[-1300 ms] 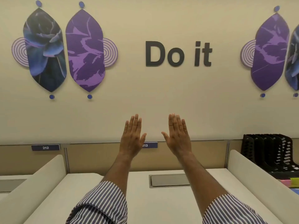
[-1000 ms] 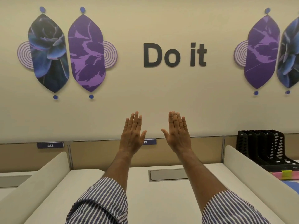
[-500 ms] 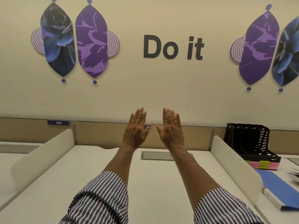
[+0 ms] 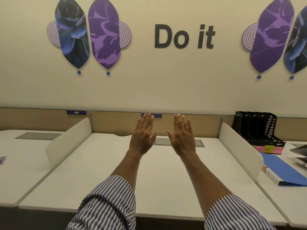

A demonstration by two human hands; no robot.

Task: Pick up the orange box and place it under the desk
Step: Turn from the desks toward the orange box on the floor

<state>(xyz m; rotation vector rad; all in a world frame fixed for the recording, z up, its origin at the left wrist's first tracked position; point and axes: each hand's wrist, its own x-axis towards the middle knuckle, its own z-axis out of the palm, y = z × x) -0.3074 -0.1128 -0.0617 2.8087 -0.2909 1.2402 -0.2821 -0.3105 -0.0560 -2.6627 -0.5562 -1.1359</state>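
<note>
A: What are our hands doing?

B: We hold both out in front of us above the white counter (image 4: 103, 166). Our left hand (image 4: 142, 136) and right hand (image 4: 182, 138) are spread flat, fingers straight and close together, backs toward us, thumbs pointing inward at each other. Neither hand holds or touches anything, and a narrow gap lies between them.

A: And the orange box?

B: We cannot find it anywhere in the head view. The stretch of counter under our arms carries only a grey cable hatch (image 4: 199, 143), partly hidden behind our hands.

A: What else do we see?

B: Our striped sleeves (image 4: 108, 205) are rolled up past the forearms. White dividers (image 4: 240, 151) fence our bay on either side. Beyond the right divider, a black file rack (image 4: 259, 127) stands against the back panel, with a pink and green pad (image 4: 267, 149) just in front of it and a blue folder (image 4: 282, 170) lying nearer to us. On the wall above, dark letters read "Do it" (image 4: 184, 37), flanked by purple and blue leaf-shaped panels (image 4: 88, 34). A small label marked 212 (image 4: 76, 112) sits on the back panel to the left.
</note>
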